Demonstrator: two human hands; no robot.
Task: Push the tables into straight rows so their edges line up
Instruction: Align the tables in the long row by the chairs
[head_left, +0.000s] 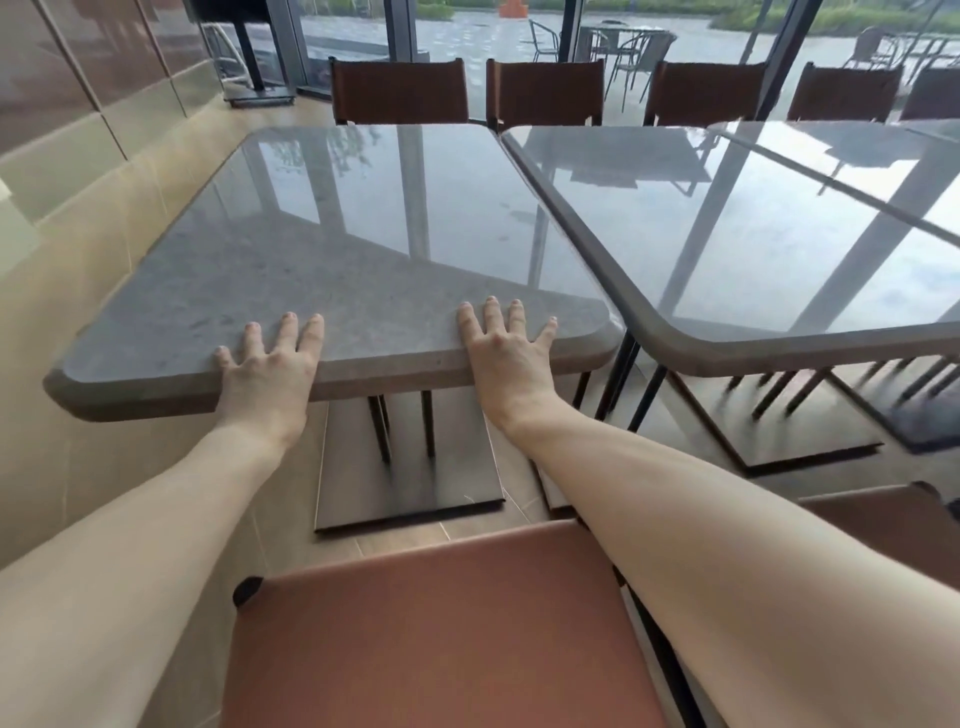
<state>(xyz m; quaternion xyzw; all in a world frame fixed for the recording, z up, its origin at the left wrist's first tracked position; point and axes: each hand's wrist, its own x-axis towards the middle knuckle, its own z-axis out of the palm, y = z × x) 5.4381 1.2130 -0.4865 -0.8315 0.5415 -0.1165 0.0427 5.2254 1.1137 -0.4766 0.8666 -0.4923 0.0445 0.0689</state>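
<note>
A grey stone-topped table (332, 249) stands in front of me, turned at an angle. My left hand (270, 369) lies flat on its near edge, fingers straight and spread. My right hand (506, 353) rests flat on the same edge further right, fingers straight. A second grey table (727, 234) stands to the right; its left edge meets the first table only at the far corner, and a wedge-shaped gap opens toward me. A third table top (883, 150) shows at the far right.
A brown chair seat (441, 623) sits just below my arms. Another brown seat (883, 525) is at the right. Several brown chair backs (400, 91) line the far side by the windows. A tiled wall (78, 104) runs along the left.
</note>
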